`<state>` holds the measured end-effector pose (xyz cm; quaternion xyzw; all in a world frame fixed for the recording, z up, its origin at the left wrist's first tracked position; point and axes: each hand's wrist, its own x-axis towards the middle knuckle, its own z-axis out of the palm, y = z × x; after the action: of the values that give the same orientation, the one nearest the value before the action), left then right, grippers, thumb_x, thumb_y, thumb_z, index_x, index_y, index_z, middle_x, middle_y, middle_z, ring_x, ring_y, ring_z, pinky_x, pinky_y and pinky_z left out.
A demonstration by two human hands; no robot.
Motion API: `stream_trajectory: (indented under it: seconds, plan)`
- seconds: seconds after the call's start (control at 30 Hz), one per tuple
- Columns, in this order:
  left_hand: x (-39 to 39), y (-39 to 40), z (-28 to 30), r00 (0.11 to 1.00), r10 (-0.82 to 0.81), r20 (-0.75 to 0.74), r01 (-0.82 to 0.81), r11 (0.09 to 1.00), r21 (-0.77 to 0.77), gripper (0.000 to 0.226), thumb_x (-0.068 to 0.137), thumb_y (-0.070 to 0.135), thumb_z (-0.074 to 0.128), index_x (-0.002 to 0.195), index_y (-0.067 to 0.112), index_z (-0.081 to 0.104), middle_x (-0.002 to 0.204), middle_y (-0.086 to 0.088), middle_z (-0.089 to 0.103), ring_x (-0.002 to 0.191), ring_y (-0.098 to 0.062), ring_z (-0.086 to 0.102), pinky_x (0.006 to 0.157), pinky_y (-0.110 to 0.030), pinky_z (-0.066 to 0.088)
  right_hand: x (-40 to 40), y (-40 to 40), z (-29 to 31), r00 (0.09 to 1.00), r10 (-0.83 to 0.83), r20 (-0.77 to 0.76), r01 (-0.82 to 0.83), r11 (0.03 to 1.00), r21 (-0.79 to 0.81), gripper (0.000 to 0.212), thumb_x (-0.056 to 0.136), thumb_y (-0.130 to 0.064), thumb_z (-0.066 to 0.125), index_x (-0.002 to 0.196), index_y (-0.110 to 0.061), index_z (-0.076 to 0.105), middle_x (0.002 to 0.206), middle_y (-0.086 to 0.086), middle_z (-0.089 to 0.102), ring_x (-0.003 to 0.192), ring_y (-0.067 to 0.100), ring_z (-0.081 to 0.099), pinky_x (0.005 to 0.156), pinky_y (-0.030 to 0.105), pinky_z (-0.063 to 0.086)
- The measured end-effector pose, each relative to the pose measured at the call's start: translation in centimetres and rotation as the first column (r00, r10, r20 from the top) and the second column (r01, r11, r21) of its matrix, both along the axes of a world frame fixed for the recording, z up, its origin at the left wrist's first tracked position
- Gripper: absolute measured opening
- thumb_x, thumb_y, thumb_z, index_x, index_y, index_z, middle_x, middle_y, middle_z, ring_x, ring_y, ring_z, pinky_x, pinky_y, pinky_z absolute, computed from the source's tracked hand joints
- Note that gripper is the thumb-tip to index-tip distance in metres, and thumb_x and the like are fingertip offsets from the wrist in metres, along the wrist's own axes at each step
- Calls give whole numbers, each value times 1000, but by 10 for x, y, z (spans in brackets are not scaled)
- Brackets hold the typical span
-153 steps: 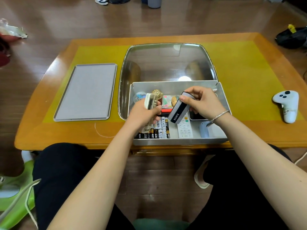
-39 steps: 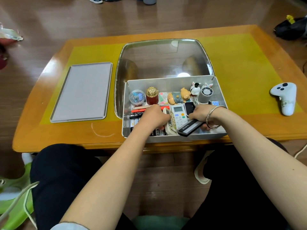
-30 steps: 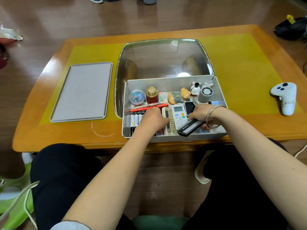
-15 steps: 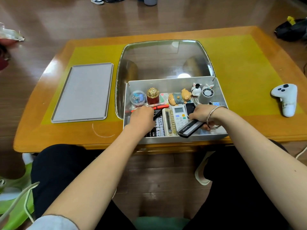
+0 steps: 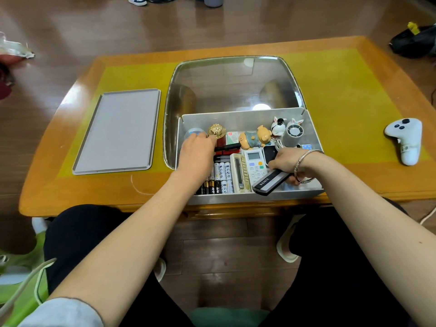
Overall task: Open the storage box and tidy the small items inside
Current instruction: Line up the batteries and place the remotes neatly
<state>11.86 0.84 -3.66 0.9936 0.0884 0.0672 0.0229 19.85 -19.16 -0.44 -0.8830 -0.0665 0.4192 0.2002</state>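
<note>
The open grey storage box [image 5: 245, 118] stands at the table's front edge. My left hand [image 5: 197, 154] is in its left half, closed on one end of a black pen [image 5: 228, 147] that lies across a red one, beside a gold-topped red bottle [image 5: 217, 131]. My right hand [image 5: 286, 162] grips a black-and-grey remote [image 5: 269, 183] tilted over the front right corner. Also inside are batteries [image 5: 223, 177] in rows, a beige bar [image 5: 239, 173], a white remote [image 5: 256, 165], a bear figurine [image 5: 254, 138] and a small grey fan [image 5: 291, 135].
The box's flat grey lid [image 5: 118, 131] lies on the table to the left. A white game controller [image 5: 405, 140] rests at the right. A glass panel [image 5: 231, 86] in the table sits behind the box. A black bag [image 5: 415, 41] lies on the floor, far right.
My left hand has moved from the batteries at the front toward the back left of the box, bringing the black pen with it. My right hand has stayed on the remote.
</note>
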Motion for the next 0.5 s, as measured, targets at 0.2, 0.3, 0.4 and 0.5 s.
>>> stream_trajectory:
  seconds: [0.2, 0.3, 0.4, 0.5]
  plan:
    - [2, -2, -6, 999, 41, 12, -40, 995, -93, 25, 91, 11, 57, 115, 7, 56, 116, -13, 56, 104, -31, 55, 81, -40, 48, -2, 0, 2, 1000, -8, -11, 8, 1000, 1, 19, 93, -13, 43, 77, -2, 43, 35, 8, 44, 22, 17, 36, 31, 15, 32]
    - [3, -1, -9, 999, 49, 3, -48, 995, -90, 19, 92, 13, 56, 110, 7, 56, 113, -14, 58, 98, -33, 59, 74, -41, 49, -2, 0, 4, 1000, -8, -14, 8, 1000, 0, 19, 92, -12, 42, 77, -2, 43, 41, 10, 45, 22, 17, 36, 32, 16, 32]
    - [5, 0, -13, 998, 59, -14, -60, 995, -76, 17, 94, 16, 53, 108, 8, 58, 111, -13, 60, 96, -33, 59, 74, -42, 49, -3, 1, 5, 1000, 11, -9, -11, 1000, -23, 21, 93, -14, 42, 75, -2, 43, 28, 5, 42, 20, 16, 36, 31, 14, 31]
    - [9, 0, -13, 997, 79, -25, -80, 994, -68, 19, 96, 21, 53, 108, 8, 59, 107, -14, 62, 95, -32, 60, 74, -41, 50, -4, 2, 7, 1000, 9, -9, -10, 1000, -29, 22, 94, -14, 42, 75, -2, 43, 26, 4, 41, 19, 16, 36, 30, 13, 30]
